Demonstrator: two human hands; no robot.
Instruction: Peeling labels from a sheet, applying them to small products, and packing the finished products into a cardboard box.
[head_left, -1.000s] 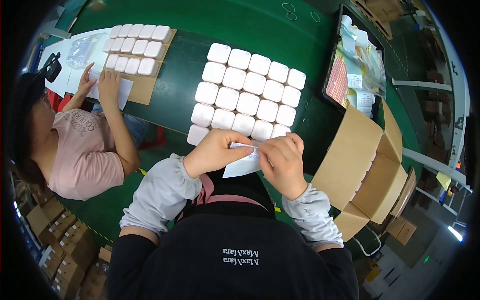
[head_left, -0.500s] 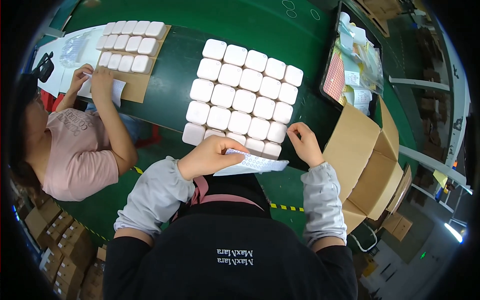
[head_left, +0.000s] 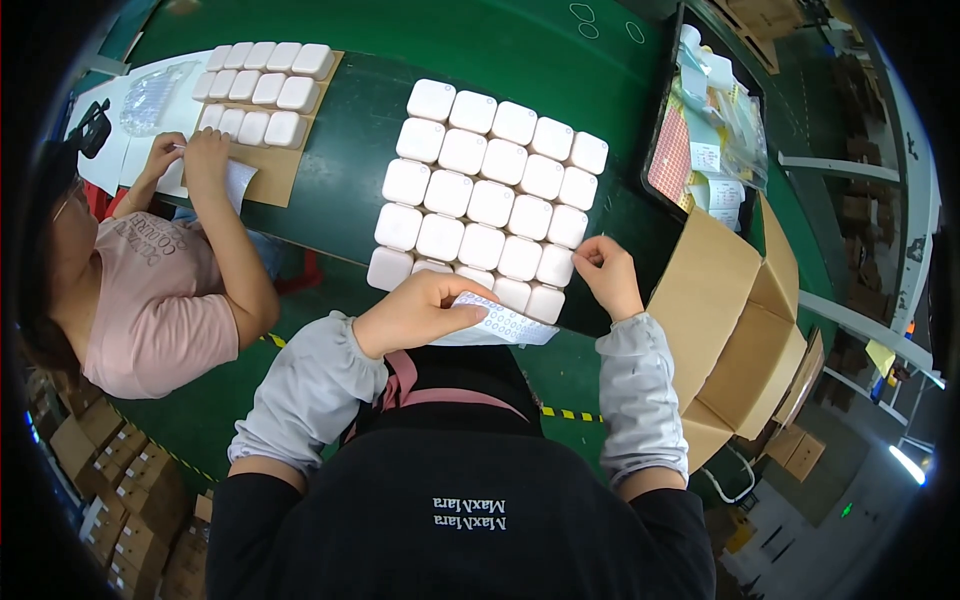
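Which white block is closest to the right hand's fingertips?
The white block at the right end of the second row from the person: its edge is beside the right hand; the others lie farther from its fingertips.

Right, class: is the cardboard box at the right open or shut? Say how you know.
Open: the cardboard box has its flaps spread, and its inside shows.

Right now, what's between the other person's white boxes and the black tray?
The bigger grid of white boxes, on the green table; the head view shows it.
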